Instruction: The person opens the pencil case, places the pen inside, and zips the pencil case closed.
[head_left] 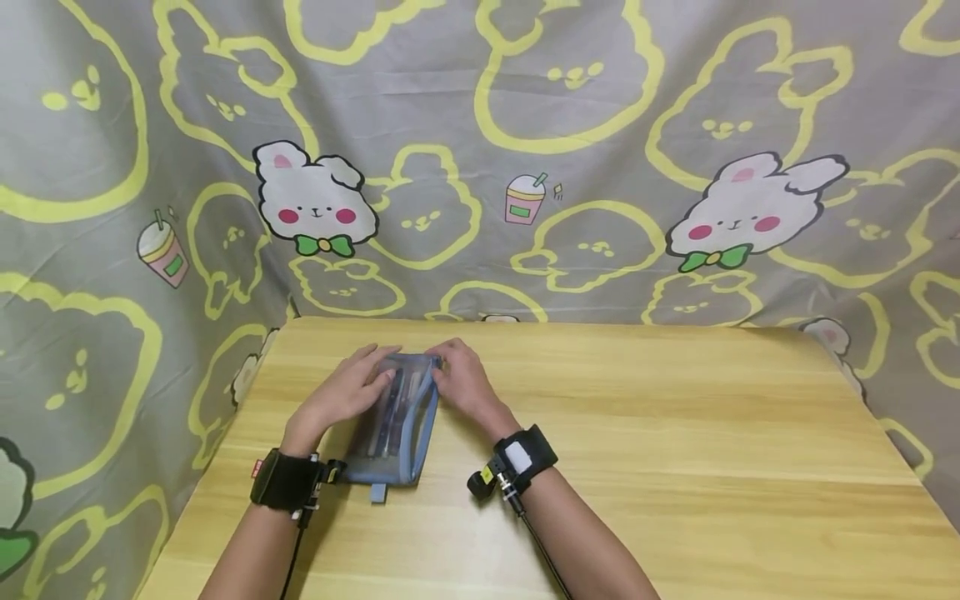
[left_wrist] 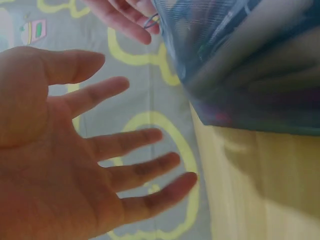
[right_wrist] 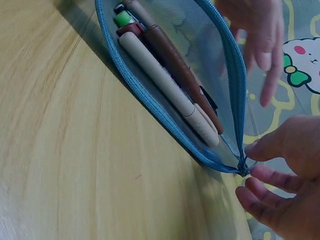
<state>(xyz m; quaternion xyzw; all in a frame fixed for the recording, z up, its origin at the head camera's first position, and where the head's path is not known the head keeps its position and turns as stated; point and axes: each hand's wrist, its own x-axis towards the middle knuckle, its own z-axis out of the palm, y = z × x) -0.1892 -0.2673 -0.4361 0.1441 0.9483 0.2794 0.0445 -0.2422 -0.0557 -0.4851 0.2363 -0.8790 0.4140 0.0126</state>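
A blue mesh pencil case [head_left: 390,417] with a zipped edge lies tilted near the left of the table, its zip open along the right side. Inside, the right wrist view shows a cream pen [right_wrist: 157,77], a brown pen [right_wrist: 175,62] and a green-tipped item [right_wrist: 123,19]. My right hand [head_left: 467,382] pinches the far corner of the case, at the zip's end, between thumb and finger. Over the case's far left side is my left hand [head_left: 341,396]. Its fingers [left_wrist: 145,170] are spread and relaxed, apart from the mesh in the left wrist view.
The wooden table [head_left: 675,450] runs back to a grey curtain [head_left: 442,108] printed with rabbits, which also hangs along both sides. A small blue tab [head_left: 378,493] sticks out from the case's near end. Both wrists wear black camera straps with cables.
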